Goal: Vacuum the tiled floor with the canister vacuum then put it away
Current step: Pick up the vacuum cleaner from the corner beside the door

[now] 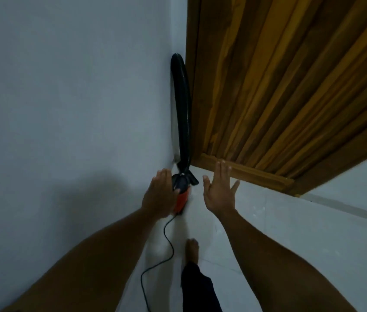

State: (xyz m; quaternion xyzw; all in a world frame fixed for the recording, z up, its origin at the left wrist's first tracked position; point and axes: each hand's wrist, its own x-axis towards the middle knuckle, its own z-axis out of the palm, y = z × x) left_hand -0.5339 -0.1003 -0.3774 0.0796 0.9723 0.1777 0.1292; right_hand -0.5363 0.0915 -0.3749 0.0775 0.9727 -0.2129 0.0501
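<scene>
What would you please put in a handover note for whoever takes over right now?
Left hand: open, over the orange canister vacuum; contact unclear. Right hand: open, empty, beside it.
Vacuum stands in the corner between pale wall and brown wooden door, its black ribbed hose upright.
Done: vacuum parked. Left: thin black cord lies loose across the white tiled floor; perhaps tidy it.

Pale wall [65, 86] beside a wooden frame [257, 174] (golden-brown folds inside).

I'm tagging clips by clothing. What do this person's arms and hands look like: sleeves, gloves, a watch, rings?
The left forearm and right forearm are bare, no sleeves in view. The left hand and right hand wear no gloves. No watch, bracelet or ring shows, though the picture is dim.
</scene>
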